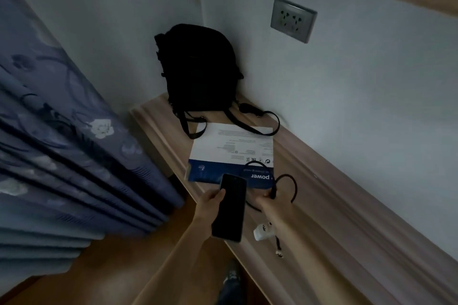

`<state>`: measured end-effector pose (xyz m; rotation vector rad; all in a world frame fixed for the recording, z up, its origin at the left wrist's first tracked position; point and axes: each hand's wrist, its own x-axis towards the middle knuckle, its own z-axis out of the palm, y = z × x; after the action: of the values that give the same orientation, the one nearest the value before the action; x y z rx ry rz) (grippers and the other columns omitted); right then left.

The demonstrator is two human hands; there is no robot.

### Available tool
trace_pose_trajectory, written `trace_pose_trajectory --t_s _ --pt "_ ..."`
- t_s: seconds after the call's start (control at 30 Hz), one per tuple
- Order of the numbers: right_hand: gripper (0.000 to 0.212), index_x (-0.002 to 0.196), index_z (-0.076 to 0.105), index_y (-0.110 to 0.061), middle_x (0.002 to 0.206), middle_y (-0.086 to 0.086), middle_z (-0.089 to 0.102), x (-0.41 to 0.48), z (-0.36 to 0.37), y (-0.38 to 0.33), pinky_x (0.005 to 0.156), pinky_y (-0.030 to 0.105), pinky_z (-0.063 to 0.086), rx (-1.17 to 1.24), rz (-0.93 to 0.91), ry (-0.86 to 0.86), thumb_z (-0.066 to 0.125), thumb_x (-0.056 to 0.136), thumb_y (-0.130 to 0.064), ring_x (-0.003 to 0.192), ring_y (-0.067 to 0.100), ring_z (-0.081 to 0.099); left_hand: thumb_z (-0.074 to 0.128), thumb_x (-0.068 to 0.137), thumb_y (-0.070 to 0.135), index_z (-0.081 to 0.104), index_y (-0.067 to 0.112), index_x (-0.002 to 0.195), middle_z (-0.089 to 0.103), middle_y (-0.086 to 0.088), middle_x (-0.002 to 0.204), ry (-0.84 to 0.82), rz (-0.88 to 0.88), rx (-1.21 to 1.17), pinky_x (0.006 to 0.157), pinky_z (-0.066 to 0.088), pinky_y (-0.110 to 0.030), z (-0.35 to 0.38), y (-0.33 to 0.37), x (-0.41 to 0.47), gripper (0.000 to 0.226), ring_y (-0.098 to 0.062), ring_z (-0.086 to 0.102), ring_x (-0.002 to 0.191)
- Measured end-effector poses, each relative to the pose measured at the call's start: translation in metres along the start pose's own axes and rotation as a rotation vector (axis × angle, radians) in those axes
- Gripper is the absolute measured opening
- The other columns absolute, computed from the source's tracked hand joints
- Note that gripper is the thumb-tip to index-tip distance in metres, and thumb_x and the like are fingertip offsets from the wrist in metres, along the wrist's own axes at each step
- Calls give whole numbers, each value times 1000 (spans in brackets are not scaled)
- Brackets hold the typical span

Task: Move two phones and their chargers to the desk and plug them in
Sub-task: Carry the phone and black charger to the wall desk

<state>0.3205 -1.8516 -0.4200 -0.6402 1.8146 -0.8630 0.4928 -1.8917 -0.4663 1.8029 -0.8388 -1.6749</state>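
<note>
My left hand grips a black phone with a dark screen, held over the near edge of the wooden desk. My right hand is closed on a black charger cable that loops above the desk surface. A white charger plug lies on the desk just below my right forearm, with a short cable end trailing from it. A grey wall socket sits on the wall above the desk. Only one phone is in view.
A black backpack stands in the desk's far corner, its straps spilling forward. A white and blue box lies flat in front of it. A blue floral curtain hangs at the left. Wooden floor lies below.
</note>
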Motion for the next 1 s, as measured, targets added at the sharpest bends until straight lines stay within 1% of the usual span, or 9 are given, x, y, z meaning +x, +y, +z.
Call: trace_pose_trajectory --t_s 0.1,0.23,0.37,0.5,0.6,0.73,0.8,0.9,1.0 --pt "16 70 57 -22 63 -10 63 12 9 -1 51 21 40 -20 -16 9 69 78 -14 59 6 60 59 97 34 65 10 114 68 -14 111 53 13 20 97 50 -49 -3 -3 17 30 -32 64 104" --pt "23 69 57 -23 75 -2 67 24 15 -3 62 27 43 16 -11 -10 75 78 -12 70 15 62 55 99 33 63 9 116 65 -9 109 75 64 142 82 45 -33 -4 2 38 31 -24 60 100" --pt "28 69 49 -21 64 -6 63 32 1 2 52 24 39 66 -5 92 74 82 -19 52 6 56 53 100 31 64 9 114 65 -9 106 97 99 196 73 42 -29 -3 3 55 28 -24 60 97" --pt "25 70 50 -12 71 12 60 38 -30 6 71 35 45 97 72 197 67 86 -19 83 34 65 52 101 30 62 5 118 63 -12 108 150 96 201 82 43 -32 -8 3 67 31 -27 59 99" --pt "22 89 59 8 102 35 62 35 -42 5 88 44 48 165 131 110 65 87 -13 108 40 60 54 100 28 62 2 115 62 -9 101 211 121 254 76 42 -30 -3 5 69 31 -28 60 97" --pt "17 91 66 -3 90 24 66 27 -43 -1 67 35 51 72 50 79 68 86 -20 79 29 67 56 98 21 62 0 113 67 -17 104 277 199 380 72 44 -32 10 7 61 27 -35 63 98" --pt "9 84 65 -10 74 14 62 23 -44 -4 51 28 46 48 13 62 65 88 -17 57 17 57 55 95 13 63 1 113 67 -18 107 308 268 461 75 46 -34 11 8 53 23 -35 62 99" --pt "13 78 60 -13 62 0 52 19 -39 -8 41 21 34 118 39 36 57 90 -8 44 7 41 58 93 12 64 6 122 58 -18 123 309 342 584 91 48 -40 7 7 45 30 -34 56 112" --pt "30 70 45 -17 69 1 50 13 -34 -15 34 15 22 311 80 -50 49 87 8 36 1 27 60 92 13 66 13 120 58 -11 124 277 409 601 85 44 -21 -1 0 36 28 -27 57 112"
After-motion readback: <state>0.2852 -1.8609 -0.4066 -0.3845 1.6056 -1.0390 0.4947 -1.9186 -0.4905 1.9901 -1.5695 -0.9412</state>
